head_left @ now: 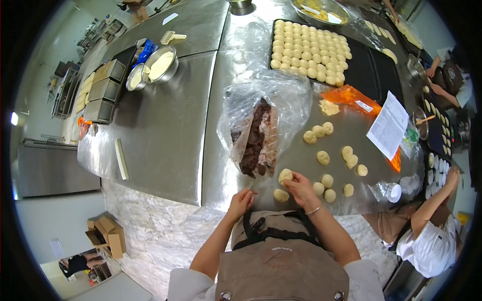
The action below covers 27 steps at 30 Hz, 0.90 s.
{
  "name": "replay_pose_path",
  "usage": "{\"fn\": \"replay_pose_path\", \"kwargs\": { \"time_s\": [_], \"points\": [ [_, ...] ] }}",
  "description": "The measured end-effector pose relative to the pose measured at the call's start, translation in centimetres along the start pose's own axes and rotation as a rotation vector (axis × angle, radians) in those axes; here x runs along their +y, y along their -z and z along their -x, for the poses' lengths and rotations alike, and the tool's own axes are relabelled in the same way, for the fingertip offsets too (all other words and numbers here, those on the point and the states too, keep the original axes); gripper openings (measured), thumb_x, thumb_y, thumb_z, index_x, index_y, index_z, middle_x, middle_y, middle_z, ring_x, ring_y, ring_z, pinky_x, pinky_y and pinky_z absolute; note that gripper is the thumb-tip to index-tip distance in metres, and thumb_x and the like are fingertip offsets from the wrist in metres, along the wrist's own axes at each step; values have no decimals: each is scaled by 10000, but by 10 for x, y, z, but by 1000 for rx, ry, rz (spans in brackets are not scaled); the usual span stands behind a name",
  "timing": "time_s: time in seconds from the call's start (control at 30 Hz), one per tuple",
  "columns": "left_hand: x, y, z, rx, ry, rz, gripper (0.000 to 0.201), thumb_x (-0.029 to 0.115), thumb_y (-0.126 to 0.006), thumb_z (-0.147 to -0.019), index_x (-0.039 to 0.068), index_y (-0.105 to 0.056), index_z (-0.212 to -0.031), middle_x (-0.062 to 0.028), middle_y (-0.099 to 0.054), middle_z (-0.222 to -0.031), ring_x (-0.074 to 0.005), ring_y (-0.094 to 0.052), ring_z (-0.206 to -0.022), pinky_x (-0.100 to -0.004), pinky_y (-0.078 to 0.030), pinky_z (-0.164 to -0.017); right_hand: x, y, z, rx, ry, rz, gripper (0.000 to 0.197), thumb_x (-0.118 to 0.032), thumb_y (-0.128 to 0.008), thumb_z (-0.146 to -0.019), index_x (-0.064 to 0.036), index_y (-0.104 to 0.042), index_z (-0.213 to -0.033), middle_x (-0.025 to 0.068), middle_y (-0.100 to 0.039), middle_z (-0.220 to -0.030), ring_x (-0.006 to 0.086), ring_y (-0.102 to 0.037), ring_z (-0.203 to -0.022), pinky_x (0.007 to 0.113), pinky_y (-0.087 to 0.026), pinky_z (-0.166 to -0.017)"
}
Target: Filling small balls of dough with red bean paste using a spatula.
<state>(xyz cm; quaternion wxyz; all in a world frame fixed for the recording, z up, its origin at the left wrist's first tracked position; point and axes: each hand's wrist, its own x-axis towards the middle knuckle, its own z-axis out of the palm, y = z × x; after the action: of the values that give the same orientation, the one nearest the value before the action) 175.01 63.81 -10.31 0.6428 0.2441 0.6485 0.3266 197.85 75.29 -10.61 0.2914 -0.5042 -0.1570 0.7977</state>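
My right hand [302, 191] pinches a pale dough ball [285, 175] just above the steel table's front part. Beside it on the tabletop lies another dough ball [281, 195]. Left of these, my left hand [241, 203] is curled closed by the table edge; whether anything small is in its fingers I cannot make out. Ahead of both hands, a clear plastic bag [293, 98] lies spread around a dark reddish-brown filling mass [256, 135]. Several loose dough balls, such as a pair of balls [329, 188], are scattered to the right of my right hand.
A black tray [369, 70] holds rows of dough balls [306, 50] at the back. An orange plastic bag [351, 98] and a paper sheet [389, 125] lie at right. Metal bowls [161, 65] stand back left. A co-worker [432, 226] reaches toward trays at the right.
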Motion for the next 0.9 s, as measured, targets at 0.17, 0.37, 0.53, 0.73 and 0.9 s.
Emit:
{"fn": "replay_pose_path", "kwargs": {
  "time_s": [0.17,0.37,0.53,0.73,0.9],
  "points": [
    [33,-14,27,-43,-136,140,278,177,-443,-1041,32,-614,-1205,40,-506,-732,-34,-420,-563,-191,-309,-490,-1,-28,-3,16,37,26,425,73,-676,-829,63,-531,-1229,113,-638,-1119,190,-647,-999,300,-555,-860],
    [26,-33,27,317,-565,-653,478,13,-545,-884,100,-545,-1353,-69,-532,-790,-188,-564,-720,-309,-462,-611,-8,-53,-1,-40,24,-17,457,112,-668,-806,68,-524,-1237,124,-636,-1119,210,-654,-1000,298,-561,-878],
    [37,-28,45,444,-620,-1130,683,-47,-561,-748,141,-499,-1401,-118,-571,-916,-296,-597,-822,-393,-493,-675,-17,-44,-5,-136,-77,-153,455,123,-631,-815,58,-522,-1251,122,-629,-1128,214,-649,-984,292,-563,-863],
    [25,-1,67,284,-526,-879,629,-44,-503,-817,120,-462,-1422,-148,-572,-923,-359,-584,-812,-428,-485,-687,-19,-27,-17,-44,20,-170,449,136,-569,-838,56,-504,-1275,119,-610,-1170,208,-629,-1035,296,-536,-897],
    [11,-9,16,462,-400,-1043,476,10,-480,-883,59,-459,-1356,-185,-581,-992,-374,-612,-859,-441,-504,-721,-28,-37,-9,-51,-24,-135,493,143,-539,-846,41,-471,-1324,124,-593,-1210,221,-608,-1096,306,-521,-942]
  ]
}}
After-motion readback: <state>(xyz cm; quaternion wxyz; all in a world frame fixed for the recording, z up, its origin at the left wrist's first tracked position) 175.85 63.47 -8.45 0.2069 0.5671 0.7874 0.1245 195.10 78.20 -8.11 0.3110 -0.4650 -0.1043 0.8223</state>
